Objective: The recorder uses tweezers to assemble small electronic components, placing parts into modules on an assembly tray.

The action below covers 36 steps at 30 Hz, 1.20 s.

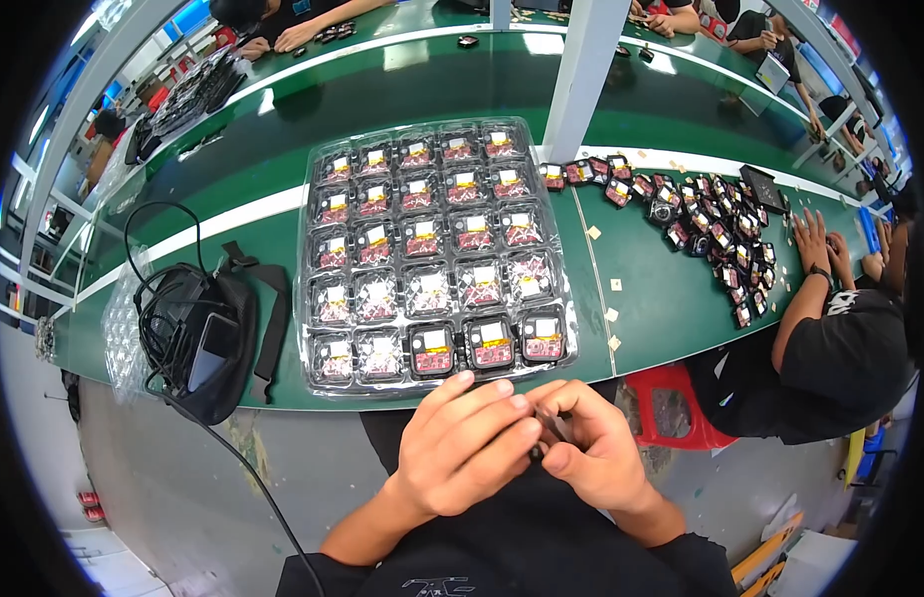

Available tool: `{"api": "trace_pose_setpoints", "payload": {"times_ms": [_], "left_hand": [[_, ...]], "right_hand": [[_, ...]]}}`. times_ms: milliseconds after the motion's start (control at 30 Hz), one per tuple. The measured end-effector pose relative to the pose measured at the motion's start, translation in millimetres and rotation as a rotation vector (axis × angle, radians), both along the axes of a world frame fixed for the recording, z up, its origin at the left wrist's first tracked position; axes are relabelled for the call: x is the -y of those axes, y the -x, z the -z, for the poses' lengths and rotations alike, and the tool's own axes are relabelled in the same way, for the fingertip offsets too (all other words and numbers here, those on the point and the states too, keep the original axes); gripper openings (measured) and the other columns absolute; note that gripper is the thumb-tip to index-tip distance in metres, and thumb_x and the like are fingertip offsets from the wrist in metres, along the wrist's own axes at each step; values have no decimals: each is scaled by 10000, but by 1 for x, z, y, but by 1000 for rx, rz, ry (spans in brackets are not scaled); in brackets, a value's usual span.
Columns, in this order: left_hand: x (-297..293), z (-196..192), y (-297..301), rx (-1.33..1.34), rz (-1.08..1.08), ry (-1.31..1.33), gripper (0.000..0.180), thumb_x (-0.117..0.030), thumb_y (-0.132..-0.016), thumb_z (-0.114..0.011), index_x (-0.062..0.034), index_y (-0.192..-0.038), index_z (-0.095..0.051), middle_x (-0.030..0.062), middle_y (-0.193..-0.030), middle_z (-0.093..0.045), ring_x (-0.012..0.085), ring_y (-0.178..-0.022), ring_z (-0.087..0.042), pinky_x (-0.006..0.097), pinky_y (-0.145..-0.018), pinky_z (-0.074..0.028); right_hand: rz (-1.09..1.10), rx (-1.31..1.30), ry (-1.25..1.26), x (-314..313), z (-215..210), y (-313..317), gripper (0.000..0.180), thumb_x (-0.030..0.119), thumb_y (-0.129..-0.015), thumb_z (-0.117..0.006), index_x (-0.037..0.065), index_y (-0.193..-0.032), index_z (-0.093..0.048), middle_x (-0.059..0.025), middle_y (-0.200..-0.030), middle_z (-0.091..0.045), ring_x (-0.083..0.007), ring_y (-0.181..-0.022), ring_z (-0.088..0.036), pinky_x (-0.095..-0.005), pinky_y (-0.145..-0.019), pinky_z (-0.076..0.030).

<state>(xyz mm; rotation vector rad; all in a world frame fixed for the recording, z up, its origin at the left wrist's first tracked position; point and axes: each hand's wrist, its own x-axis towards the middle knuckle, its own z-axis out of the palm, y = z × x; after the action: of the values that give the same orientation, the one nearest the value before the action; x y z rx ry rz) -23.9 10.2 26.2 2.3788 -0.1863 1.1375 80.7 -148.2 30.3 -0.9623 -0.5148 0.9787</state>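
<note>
My left hand (467,443) and my right hand (599,448) meet in front of my chest, just off the table's near edge. Between them is a small dark piece (550,428), mostly hidden by my fingers; it looks like a black case. The right thumb and fingers pinch it, while the left fingers close over its other side. Just beyond lies a transparent plastic blister tray (308,328). Its pockets hold several black-cased circuit modules (422,239) with red boards, white labels and yellow strips. The front right modules (490,343) look less covered by glare than the others.
A heap of similar modules (716,224) lies on the green table (591,289) to the right, beside a co-worker's hand (810,242). At left are a black bag (218,338), cables and a phone (213,350). A pale post (581,85) rises behind the tray. A red stool (671,403) stands below.
</note>
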Motion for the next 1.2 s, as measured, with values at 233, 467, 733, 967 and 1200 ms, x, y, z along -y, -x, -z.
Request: {"api": "trace_pose_setpoints", "payload": {"times_ms": [233, 467, 733, 967, 1200], "left_hand": [[12, 2, 7, -8, 454, 1273, 634, 45, -803, -811, 41, -1354, -495, 173, -1347, -506, 317, -1216, -609, 415, -1029, -523], [9, 19, 7, -24, 499, 1415, 629, 51, -816, -800, 38, -1354, -475, 164, -1341, -513, 317, -1262, -578, 416, -1056, -501], [10, 18, 16, -4, 571, 1490, 610, 82, -832, -768, 34, -1359, -465, 163, -1342, -506, 310, -1270, -577, 402, -1064, -487], [9, 25, 39, 2, 592, 1609, 632, 58, -807, -803, 45, -1357, -493, 186, -1326, -508, 311, -1265, -564, 443, -1090, -449], [-5, 44, 92, 9, 592, 1585, 617, -132, -863, -814, -5, -1384, -508, 116, -1357, -476, 202, -1294, -505, 340, -1111, -418]], "right_hand": [[400, 1131, 225, -1, -12, -6, 272, 65, -863, -776, -32, -1105, -696, -103, -1005, -551, -136, -713, -598, -257, -610, -498], [568, 1536, 181, -6, -2, -10, 336, -2, -737, -824, 14, -1065, -751, -85, -944, -598, -154, -660, -566, -269, -554, -453], [519, 1502, 144, -11, -1, -5, 268, 21, -751, -809, 19, -1015, -761, -74, -856, -615, -175, -676, -586, -285, -561, -458], [466, 1308, 280, -17, -2, 17, 168, 129, -822, -792, 25, -950, -759, -86, -792, -596, -179, -644, -541, -286, -549, -411], [299, 1376, 290, -28, 14, 53, 270, 278, -920, -713, 13, -969, -702, -84, -818, -517, -188, -740, -487, -295, -636, -366]]}}
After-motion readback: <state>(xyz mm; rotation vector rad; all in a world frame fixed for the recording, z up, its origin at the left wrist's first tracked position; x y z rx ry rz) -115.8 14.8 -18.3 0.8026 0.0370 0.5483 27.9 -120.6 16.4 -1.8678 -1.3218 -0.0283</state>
